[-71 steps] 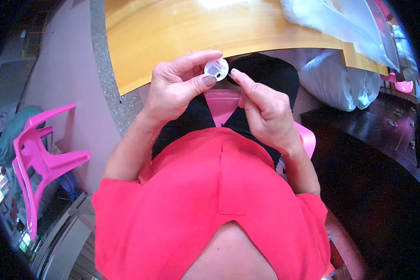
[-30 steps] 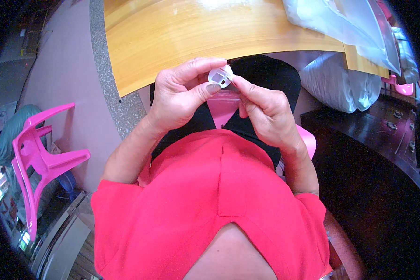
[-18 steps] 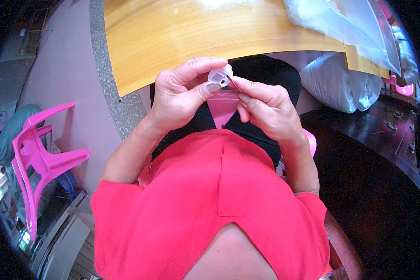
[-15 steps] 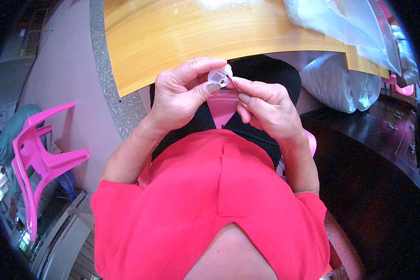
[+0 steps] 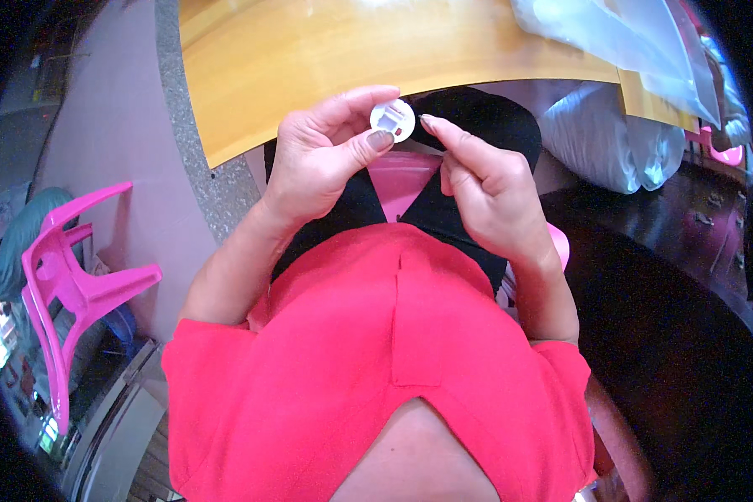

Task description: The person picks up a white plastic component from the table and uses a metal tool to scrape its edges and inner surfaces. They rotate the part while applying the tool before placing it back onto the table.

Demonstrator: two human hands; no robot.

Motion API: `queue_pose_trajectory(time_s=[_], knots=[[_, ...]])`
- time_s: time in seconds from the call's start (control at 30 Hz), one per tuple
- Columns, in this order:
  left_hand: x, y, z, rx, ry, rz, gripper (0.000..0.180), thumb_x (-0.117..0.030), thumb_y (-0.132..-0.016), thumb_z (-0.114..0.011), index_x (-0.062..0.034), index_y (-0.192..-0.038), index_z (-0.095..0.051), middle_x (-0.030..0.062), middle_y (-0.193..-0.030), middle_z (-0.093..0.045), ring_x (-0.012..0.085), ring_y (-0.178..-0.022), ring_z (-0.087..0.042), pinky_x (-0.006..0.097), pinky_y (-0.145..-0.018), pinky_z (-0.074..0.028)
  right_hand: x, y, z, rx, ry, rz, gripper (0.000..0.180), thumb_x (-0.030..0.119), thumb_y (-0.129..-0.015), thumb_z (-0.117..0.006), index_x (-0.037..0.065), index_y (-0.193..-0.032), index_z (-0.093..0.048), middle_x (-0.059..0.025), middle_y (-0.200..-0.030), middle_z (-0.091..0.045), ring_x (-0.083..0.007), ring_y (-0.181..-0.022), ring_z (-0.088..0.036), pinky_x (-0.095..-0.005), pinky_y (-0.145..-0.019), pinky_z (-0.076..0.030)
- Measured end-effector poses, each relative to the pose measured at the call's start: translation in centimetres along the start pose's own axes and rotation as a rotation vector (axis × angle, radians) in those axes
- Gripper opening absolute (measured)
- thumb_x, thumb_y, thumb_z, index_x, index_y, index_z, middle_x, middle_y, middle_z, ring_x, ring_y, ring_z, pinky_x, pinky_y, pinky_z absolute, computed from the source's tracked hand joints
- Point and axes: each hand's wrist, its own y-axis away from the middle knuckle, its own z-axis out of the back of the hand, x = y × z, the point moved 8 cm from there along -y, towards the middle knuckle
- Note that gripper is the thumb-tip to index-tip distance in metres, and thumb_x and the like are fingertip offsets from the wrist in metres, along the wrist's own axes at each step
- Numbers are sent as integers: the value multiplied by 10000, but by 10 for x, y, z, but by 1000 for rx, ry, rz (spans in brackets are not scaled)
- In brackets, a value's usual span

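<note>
One small white round disc (image 5: 392,120), held up just below the worktop's (image 5: 326,58) near edge, at 12 o'clock from the person's chest. Left hand (image 5: 322,159): grip closed on the disc, thumb under, forefinger over the top. Right hand (image 5: 489,188): forefinger extended toward the disc from 3 o'clock, tip just beside it; contact cannot be told, nothing held. Worktop: yellow wood, one. Clear plastic bags (image 5: 619,38) at its 2 o'clock end, number unclear. One white sack (image 5: 615,142) below them. One pink plastic chair (image 5: 67,280) at 9 o'clock. Floor dark at 4 o'clock.
</note>
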Motion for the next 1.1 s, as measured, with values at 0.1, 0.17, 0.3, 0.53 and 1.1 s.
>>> queue_pose_trajectory(time_s=[0.1, 0.17, 0.3, 0.53, 1.1], knots=[[2, 0, 1, -2, -3, -4, 372, 11, -833, -654, 21, -1195, -569, 93, -1048, -652, 137, -955, -618, 262, -869, -497, 14, 3, -1, -53, 347, 155, 420, -92, -815, -493, -1, -1220, -555, -114, -715, -580, -203, -647, -590, -309, -622, -483], [-1, 0, -1, -4, -39, -19, 375, 26, -828, -652, 26, -1193, -569, 90, -1050, -650, 138, -961, -615, 262, -869, -499, 19, 5, -2, -74, 491, 200, 430, -90, -798, -503, 2, -1215, -553, -147, -746, -593, -260, -664, -610, -339, -631, -491], [-5, 1, -4, 12, -78, -53, 376, 38, -827, -647, 26, -1195, -568, 89, -1050, -649, 139, -962, -614, 264, -869, -500, 19, 5, -6, -21, 613, 152, 456, -80, -773, -516, 9, -1220, -527, -166, -786, -595, -331, -712, -606, -399, -637, -487], [-4, 2, -5, 2, -122, -29, 352, 44, -826, -643, 24, -1172, -585, 84, -1037, -652, 136, -945, -616, 267, -862, -505, 19, 5, -9, 9, 716, 177, 461, -55, -758, -525, 11, -1214, -517, -151, -760, -576, -329, -690, -599, -416, -605, -481], [-22, 6, -18, 108, -491, -153, 319, 54, -825, -633, 22, -1141, -607, 88, -1038, -629, 134, -955, -597, 253, -843, -499, 27, 3, -12, 143, 869, 179, 382, -14, -743, -537, 6, -1124, -538, -145, -726, -574, -328, -657, -610, -420, -558, -482]])
